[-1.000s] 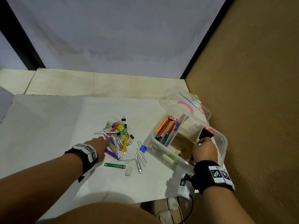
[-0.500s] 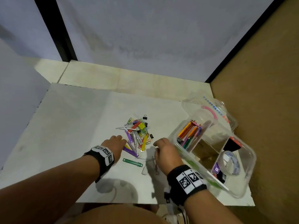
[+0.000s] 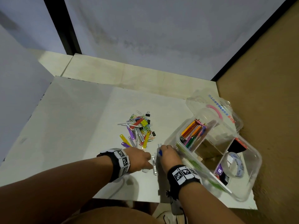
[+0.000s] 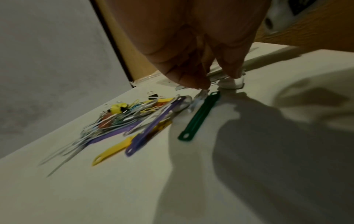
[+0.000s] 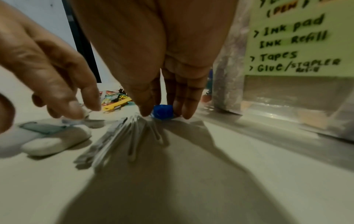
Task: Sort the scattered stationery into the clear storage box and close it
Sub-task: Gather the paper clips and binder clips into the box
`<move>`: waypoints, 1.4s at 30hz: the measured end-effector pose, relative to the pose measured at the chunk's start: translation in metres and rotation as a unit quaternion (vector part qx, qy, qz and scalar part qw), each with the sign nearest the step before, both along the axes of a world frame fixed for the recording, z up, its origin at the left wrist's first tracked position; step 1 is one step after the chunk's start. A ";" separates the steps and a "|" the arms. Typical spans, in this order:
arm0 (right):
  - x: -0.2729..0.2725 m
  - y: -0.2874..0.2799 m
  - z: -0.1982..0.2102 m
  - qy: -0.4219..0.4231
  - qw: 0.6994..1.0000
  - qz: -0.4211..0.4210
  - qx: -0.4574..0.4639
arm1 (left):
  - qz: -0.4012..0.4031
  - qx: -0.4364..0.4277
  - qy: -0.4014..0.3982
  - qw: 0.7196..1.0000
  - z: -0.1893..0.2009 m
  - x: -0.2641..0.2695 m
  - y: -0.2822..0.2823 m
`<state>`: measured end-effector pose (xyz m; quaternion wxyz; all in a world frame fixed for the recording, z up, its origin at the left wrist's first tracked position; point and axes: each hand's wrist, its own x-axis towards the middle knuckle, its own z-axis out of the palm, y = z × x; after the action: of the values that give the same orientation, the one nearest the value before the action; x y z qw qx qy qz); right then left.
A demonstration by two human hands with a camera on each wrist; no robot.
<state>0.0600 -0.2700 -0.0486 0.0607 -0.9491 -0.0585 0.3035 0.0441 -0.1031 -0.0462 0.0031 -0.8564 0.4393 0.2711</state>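
The clear storage box (image 3: 252, 160) stands open at the right, with coloured pencils (image 3: 193, 131) and a tape roll (image 3: 235, 165) in its compartments. Left of it lies a pile of clips and fasteners (image 3: 139, 130). My right hand (image 3: 160, 151) is down on the table beside the box wall and pinches a blue binder clip (image 5: 162, 112) between thumb and fingers. My left hand (image 3: 149, 160) hovers close by, fingertips touching silver fasteners (image 3: 154, 165) next to a white eraser (image 5: 55, 142). A green fastener (image 4: 199, 116) lies under that hand.
The box's clear lid (image 3: 215, 107) lies behind the box against the brown wall (image 3: 267, 94). A green handwritten label (image 5: 295, 37) is on the box's side. The white table's front edge (image 3: 129, 200) runs just below my wrists.
My right hand left the box and came down on the table left of it, onto the blue clip. My left hand slid from the pile toward the near fasteners.
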 end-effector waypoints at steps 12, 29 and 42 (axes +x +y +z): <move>0.000 -0.009 0.002 -0.031 0.990 -0.089 0.101 | -0.052 0.091 0.011 0.994 -0.006 -0.004 -0.020; 0.020 0.019 -0.003 -0.001 0.980 -0.180 0.089 | 0.330 -0.042 0.039 0.942 0.001 0.025 0.061; 0.030 0.032 0.014 0.027 0.964 -0.186 0.190 | 0.488 -0.083 0.065 0.867 0.014 0.038 0.082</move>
<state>0.0902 -0.2382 -0.0346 0.2966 -0.9057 0.0642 0.2960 0.0820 -0.0212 -0.0327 -0.2292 -0.9391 -0.0141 0.2558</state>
